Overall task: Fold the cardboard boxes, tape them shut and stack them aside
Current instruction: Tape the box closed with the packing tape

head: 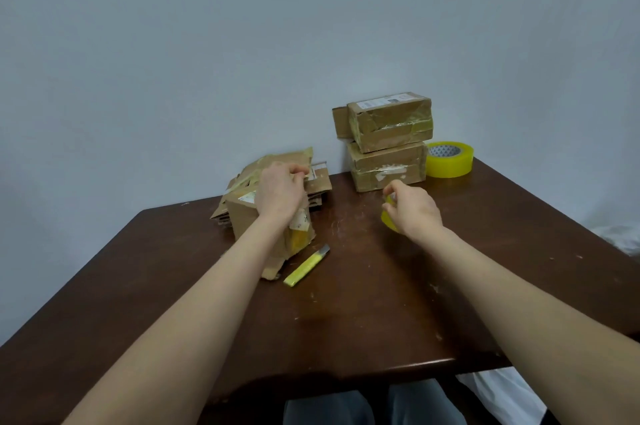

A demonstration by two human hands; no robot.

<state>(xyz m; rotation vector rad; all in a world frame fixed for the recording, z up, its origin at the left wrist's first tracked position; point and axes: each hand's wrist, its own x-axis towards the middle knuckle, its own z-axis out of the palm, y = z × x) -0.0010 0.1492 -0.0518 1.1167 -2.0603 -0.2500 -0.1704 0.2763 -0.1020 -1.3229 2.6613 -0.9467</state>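
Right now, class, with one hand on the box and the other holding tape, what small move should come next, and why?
Probably carry the small tape roll in the right hand across to the box. The left hand pinches that box's top flap, and two boxes already stand stacked.

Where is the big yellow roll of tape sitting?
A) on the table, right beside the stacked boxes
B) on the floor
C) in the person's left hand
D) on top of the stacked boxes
A: the big roll of tape stands on the table at its far edge, just to the right of the two stacked boxes, with neither hand on it.
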